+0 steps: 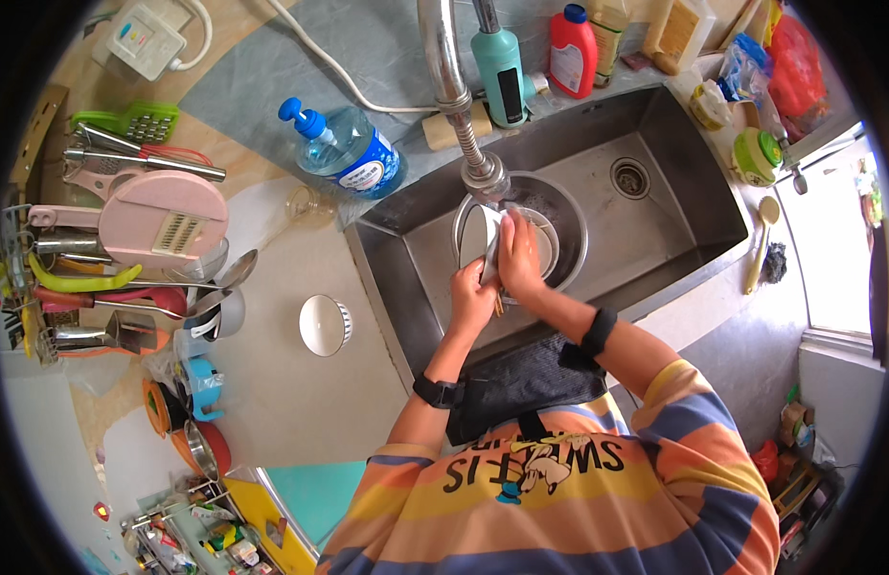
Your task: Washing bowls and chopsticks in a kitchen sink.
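Note:
My left hand (475, 289) grips a white bowl (476, 233) by its lower edge, tilted on its side beneath the metal faucet spout (485, 178). Against the bowl's outer side, my right hand (520, 253) is pressed with wet fingers held close together. Under both hands a round stainless steel basin (575, 267) stands in the sink (674, 215). Inside the basin sits another white bowl (551, 233), partly covered by my right hand. Thin wooden sticks, perhaps chopsticks (499, 306), poke out below my hands.
A patterned white bowl (322, 325) stands on the left counter. A blue pump bottle (362, 162) and a red bottle (573, 54) line the back edge. Graters and ladles crowd the far left, near a pink slicer (157, 215). A long-handled brush (760, 241) lies on the right.

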`<state>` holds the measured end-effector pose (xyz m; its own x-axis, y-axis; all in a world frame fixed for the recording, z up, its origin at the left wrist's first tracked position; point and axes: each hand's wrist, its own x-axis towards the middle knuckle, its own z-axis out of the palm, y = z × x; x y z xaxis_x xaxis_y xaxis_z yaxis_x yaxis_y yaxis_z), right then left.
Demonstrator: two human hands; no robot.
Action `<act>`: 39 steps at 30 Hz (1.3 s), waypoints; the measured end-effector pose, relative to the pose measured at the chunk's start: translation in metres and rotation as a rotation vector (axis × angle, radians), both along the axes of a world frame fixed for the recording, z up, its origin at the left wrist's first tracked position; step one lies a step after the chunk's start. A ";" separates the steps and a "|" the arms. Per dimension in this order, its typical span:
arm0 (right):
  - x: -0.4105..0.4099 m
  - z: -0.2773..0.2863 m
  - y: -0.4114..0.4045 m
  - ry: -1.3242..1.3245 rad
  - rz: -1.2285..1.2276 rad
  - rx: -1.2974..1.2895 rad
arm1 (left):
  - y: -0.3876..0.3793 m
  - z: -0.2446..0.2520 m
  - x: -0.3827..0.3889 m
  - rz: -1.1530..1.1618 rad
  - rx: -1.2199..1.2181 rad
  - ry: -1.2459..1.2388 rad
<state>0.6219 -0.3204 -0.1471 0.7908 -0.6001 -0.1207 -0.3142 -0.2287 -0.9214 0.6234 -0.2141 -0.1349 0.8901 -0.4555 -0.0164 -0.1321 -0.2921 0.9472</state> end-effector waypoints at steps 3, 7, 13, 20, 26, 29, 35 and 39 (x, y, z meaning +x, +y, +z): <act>0.006 0.009 -0.010 0.177 0.082 0.033 | -0.002 0.008 0.000 -0.039 -0.126 0.286; 0.014 0.018 -0.022 -0.057 0.013 -0.250 | 0.002 0.019 0.004 -0.006 0.058 0.131; 0.011 0.006 -0.015 -0.018 0.113 -0.356 | 0.003 0.022 0.012 -0.077 -0.137 0.242; 0.045 -0.014 -0.062 0.357 0.350 0.781 | 0.010 0.037 0.007 -0.159 -0.268 0.382; 0.025 -0.001 -0.031 0.271 0.492 -0.305 | 0.011 0.038 0.010 -0.118 -0.333 0.461; 0.010 0.013 -0.014 -0.053 0.205 -0.439 | 0.013 0.033 0.014 -0.021 -0.174 0.406; 0.009 0.023 -0.030 -0.011 0.402 -0.199 | 0.020 0.030 0.011 -0.055 -0.309 0.486; 0.004 0.016 -0.024 0.081 0.384 0.028 | 0.019 0.032 0.011 -0.016 -0.141 0.494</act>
